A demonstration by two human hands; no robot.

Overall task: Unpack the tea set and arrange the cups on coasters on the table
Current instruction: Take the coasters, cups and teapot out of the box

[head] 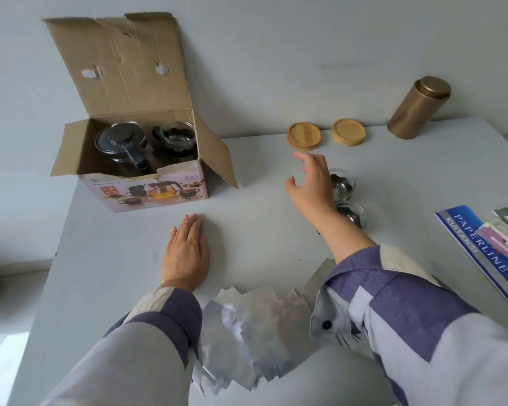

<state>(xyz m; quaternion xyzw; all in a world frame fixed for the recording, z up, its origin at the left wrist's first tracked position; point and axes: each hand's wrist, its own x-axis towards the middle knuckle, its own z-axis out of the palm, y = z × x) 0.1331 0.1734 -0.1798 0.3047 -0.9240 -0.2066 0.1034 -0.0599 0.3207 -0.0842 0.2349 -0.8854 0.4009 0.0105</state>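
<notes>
An open cardboard tea-set box (pixel 147 194) stands at the table's far left. Inside it are a glass teapot (pixel 121 145) with a dark lid and a glass cup (pixel 178 140). Two round wooden coasters (pixel 304 135) (pixel 348 132) lie at the back of the table. Two glass cups (pixel 343 183) (pixel 353 214) stand on the bare table, partly hidden behind my right wrist. My right hand (pixel 311 183) hovers with fingers spread, holding nothing, between the coasters and these cups. My left hand (pixel 185 250) rests flat on the table in front of the box.
A gold tin canister (pixel 417 108) stands at the back right by the wall. Clear plastic wrapping (pixel 252 332) lies crumpled near the front edge between my arms. Blue receipt books (pixel 487 250) lie at the right edge. The grey table (pixel 106 273) ends at the left.
</notes>
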